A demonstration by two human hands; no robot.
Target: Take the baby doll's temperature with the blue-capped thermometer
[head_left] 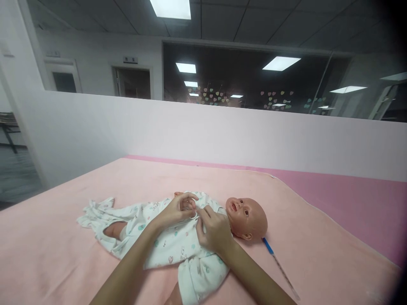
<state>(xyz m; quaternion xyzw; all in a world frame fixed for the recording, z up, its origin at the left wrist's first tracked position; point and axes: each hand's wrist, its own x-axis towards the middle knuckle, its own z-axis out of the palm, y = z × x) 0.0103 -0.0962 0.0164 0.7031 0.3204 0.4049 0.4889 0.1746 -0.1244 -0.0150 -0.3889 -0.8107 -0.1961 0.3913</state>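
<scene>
A baby doll (246, 218) lies on its back on a pink blanket (63, 250), head to the right. It wears a white patterned romper (171, 248). My left hand (176, 210) pinches the romper's fabric at the doll's chest. My right hand (213, 228) grips the other edge of the fabric just beside it, near the doll's neck. Both hands' fingertips meet at the garment's front opening. The doll's bare leg (115, 230) shows through the open lower part of the romper.
A thin thermometer with a blue end (280, 266) lies on the blanket right of the doll's head. A darker pink sheet (349, 203) covers the far right. A white partition wall (203, 131) stands behind the bed.
</scene>
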